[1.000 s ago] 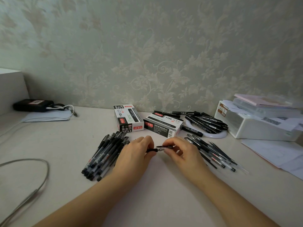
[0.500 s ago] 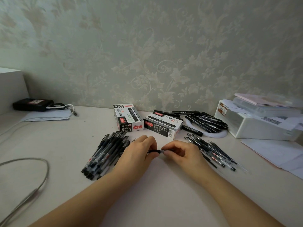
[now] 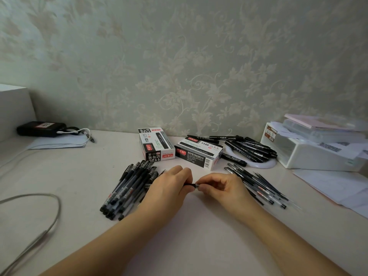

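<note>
My left hand (image 3: 170,188) grips a black gel pen (image 3: 191,184) by its barrel, just above the white desk. My right hand (image 3: 223,187) pinches the pen's tip end; the two hands almost touch and hide most of the pen. A heap of assembled black gel pens (image 3: 130,188) lies to the left of my left hand. To the right of my right hand lies a loose pile of thin refills and pen parts (image 3: 260,186).
Two black-and-white pen boxes (image 3: 156,144) (image 3: 199,153) sit behind my hands. Black markers (image 3: 251,149) lie on a white ring at the back right. A white box (image 3: 310,154) with papers stands at the right, a grey cable (image 3: 35,216) at the left, and a black device (image 3: 40,128) at the back left.
My right hand has slid left along the pen toward my left hand. The exposed length of pen between the hands has shrunk to a short stub.
</note>
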### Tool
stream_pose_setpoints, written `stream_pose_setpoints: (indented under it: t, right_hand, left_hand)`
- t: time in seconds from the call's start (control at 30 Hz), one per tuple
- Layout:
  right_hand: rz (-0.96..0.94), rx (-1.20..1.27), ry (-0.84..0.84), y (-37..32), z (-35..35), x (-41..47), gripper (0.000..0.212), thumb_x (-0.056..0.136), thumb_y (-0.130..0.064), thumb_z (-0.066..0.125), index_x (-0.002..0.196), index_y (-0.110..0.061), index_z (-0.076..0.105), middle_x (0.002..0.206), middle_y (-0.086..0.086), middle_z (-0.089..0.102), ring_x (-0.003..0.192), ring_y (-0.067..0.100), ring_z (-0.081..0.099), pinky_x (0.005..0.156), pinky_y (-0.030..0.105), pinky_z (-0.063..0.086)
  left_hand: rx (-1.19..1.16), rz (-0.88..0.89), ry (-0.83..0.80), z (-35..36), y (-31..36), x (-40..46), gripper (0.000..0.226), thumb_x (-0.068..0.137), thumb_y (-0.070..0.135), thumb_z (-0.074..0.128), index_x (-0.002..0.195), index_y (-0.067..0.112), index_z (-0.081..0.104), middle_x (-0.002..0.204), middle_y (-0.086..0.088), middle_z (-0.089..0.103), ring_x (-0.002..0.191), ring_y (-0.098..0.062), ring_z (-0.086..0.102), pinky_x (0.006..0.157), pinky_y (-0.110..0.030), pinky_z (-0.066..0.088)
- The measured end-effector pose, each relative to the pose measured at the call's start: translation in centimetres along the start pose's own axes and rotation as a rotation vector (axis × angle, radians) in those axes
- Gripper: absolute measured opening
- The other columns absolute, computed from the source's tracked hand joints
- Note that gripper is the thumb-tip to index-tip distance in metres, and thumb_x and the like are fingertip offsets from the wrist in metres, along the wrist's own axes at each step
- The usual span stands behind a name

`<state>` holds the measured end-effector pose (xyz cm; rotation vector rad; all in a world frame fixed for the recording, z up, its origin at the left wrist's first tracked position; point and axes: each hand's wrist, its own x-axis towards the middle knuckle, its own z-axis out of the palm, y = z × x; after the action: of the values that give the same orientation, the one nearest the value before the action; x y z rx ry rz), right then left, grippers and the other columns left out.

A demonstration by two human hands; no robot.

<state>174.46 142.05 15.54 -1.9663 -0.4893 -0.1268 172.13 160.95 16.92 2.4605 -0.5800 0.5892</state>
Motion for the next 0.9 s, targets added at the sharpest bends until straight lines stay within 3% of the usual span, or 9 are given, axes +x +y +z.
stream_pose_setpoints:
  t: [0.23, 0.37, 0.47, 0.63, 0.9]
  right_hand:
    - [-0.026, 0.009, 0.056, -0.3, 0.7, 0.0, 0.015, 0.087, -0.014, 0.072, 0.095, -0.025, 0.078, 0.091, -0.009, 0.076, 0.087, 0.008, 0.070, 0.083, 0.021, 0.053]
    - [-0.049, -0.093, 0.182, -0.4, 1.3, 0.0, 0.026, 0.088, -0.021, 0.072, 0.113, -0.028, 0.070, 0.097, -0.011, 0.070, 0.079, 0.004, 0.064, 0.073, 0.013, 0.050]
    - [-0.050, -0.135, 0.227, -0.4, 1.0, 0.0, 0.025, 0.090, -0.020, 0.068, 0.115, -0.022, 0.068, 0.102, -0.007, 0.067, 0.079, 0.006, 0.061, 0.071, 0.011, 0.048]
    - [-0.043, -0.172, 0.195, -0.6, 1.0, -0.2, 0.024, 0.091, -0.017, 0.067, 0.115, -0.020, 0.068, 0.101, -0.006, 0.066, 0.080, 0.008, 0.061, 0.074, 0.017, 0.052]
    - [-0.055, -0.198, 0.184, -0.6, 1.1, -0.3, 0.023, 0.090, -0.014, 0.067, 0.112, -0.021, 0.069, 0.097, -0.006, 0.066, 0.079, 0.008, 0.061, 0.072, 0.016, 0.050]
  left_hand:
    - [0.036, -0.026, 0.022, -0.2, 0.1, 0.0, 0.014, 0.093, 0.032, 0.058, 0.092, 0.019, 0.054, 0.088, 0.007, 0.050, 0.076, -0.017, 0.050, 0.066, -0.038, 0.045]
    - [0.198, -0.102, 0.134, -0.6, -0.1, 0.2, 0.016, 0.094, 0.037, 0.052, 0.094, 0.021, 0.051, 0.093, 0.006, 0.052, 0.081, -0.019, 0.055, 0.063, -0.037, 0.047]
    - [0.384, -0.252, 0.220, -1.8, -1.2, 0.5, 0.016, 0.094, 0.036, 0.050, 0.099, 0.021, 0.051, 0.100, 0.004, 0.055, 0.089, -0.023, 0.057, 0.069, -0.033, 0.039]
    - [0.567, -0.482, 0.174, -2.9, -3.0, 0.7, 0.012, 0.095, 0.028, 0.045, 0.105, 0.022, 0.048, 0.096, 0.004, 0.051, 0.092, -0.022, 0.053, 0.072, -0.031, 0.029]
    - [0.602, -0.538, 0.119, -2.8, -4.0, 0.7, 0.016, 0.092, 0.019, 0.047, 0.108, 0.023, 0.047, 0.095, 0.002, 0.047, 0.093, -0.022, 0.052, 0.071, -0.031, 0.028]
